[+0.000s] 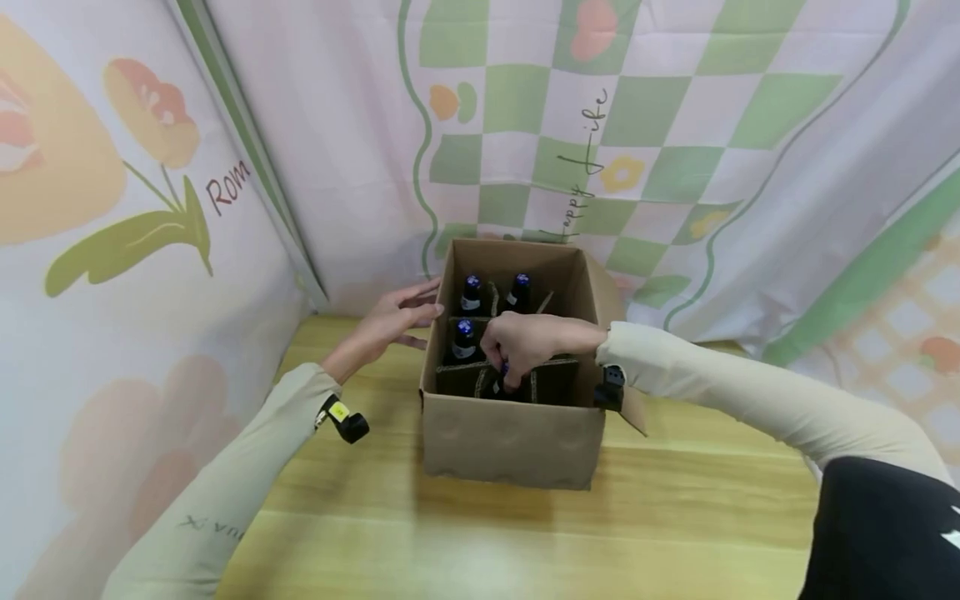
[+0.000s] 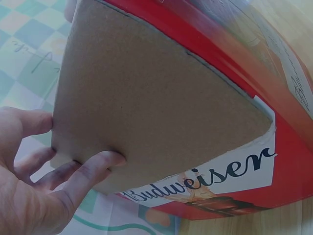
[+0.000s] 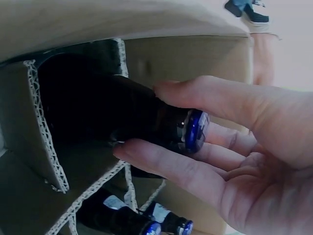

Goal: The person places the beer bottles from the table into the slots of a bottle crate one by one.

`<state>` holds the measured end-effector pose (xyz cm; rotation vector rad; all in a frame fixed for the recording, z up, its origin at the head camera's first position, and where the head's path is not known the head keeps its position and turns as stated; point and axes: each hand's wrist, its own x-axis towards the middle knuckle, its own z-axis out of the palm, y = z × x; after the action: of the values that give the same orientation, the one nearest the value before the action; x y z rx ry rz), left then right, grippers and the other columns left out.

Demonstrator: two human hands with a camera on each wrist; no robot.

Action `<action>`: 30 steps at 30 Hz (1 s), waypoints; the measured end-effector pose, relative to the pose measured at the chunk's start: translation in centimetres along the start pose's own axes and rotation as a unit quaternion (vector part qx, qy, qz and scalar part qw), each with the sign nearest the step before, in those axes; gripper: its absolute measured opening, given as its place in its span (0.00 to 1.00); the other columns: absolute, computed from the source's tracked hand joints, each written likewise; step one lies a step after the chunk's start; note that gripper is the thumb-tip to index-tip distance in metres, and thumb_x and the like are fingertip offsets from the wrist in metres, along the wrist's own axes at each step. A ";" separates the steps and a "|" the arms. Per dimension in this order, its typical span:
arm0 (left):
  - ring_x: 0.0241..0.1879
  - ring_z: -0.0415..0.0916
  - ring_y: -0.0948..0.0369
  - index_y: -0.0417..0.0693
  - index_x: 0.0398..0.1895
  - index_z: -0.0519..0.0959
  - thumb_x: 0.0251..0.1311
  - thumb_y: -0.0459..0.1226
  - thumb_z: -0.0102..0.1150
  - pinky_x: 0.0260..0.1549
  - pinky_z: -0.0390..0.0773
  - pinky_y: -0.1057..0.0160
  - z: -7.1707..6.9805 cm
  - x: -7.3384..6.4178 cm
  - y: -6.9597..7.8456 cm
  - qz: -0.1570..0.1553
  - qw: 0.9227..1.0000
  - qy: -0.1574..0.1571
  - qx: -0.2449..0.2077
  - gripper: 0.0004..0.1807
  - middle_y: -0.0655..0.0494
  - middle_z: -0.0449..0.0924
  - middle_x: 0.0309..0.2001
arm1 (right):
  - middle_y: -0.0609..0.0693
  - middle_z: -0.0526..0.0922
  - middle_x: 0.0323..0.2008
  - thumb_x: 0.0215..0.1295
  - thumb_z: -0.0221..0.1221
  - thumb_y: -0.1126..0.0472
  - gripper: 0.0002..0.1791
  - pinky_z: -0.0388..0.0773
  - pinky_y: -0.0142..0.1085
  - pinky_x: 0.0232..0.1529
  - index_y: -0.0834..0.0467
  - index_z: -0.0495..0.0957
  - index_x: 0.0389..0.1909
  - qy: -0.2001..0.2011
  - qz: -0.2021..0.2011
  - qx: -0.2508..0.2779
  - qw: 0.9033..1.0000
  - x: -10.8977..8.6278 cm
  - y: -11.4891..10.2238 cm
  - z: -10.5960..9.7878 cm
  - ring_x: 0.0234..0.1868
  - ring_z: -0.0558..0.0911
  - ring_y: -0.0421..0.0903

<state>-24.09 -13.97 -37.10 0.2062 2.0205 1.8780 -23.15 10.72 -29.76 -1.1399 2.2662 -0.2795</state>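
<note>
A brown cardboard box (image 1: 513,437) stands upright on the table, its top open and cardboard dividers (image 3: 45,127) splitting the inside into compartments. My right hand (image 1: 525,340) reaches into the near part of the box. In the right wrist view, its thumb and fingers hold a dark beer bottle (image 3: 168,117) by the neck, below the blue cap; the lower bottle is hidden in its compartment. Further beer bottles with blue caps stand at the far left (image 1: 471,296), far middle (image 1: 519,293) and middle left (image 1: 464,342). Loosely extended fingers of my left hand (image 2: 44,191) touch the box's left side.
The box rests on a wood-grain table (image 1: 345,533), near a patterned curtain (image 1: 517,100) behind it. A printed fabric wall (image 1: 247,275) rises at the left. One box flap (image 1: 633,412) sticks out at the right. Red Budweiser print (image 2: 298,176) shows in the left wrist view.
</note>
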 end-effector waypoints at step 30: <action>0.71 0.69 0.37 0.57 0.83 0.59 0.75 0.39 0.60 0.46 0.90 0.53 -0.1 -0.8 -0.2 -0.004 1.000 0.003 -0.002 0.37 0.40 0.61 0.79 | 0.56 0.90 0.32 0.66 0.61 0.74 0.07 0.89 0.45 0.41 0.66 0.84 0.42 -0.008 0.022 0.151 0.988 -0.7 1.4 -0.9 0.34 0.87 0.52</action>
<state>-23.37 -14.41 -37.13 0.1907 2.0181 1.8808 -24.24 12.10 -29.37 -0.9303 2.1401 -0.5725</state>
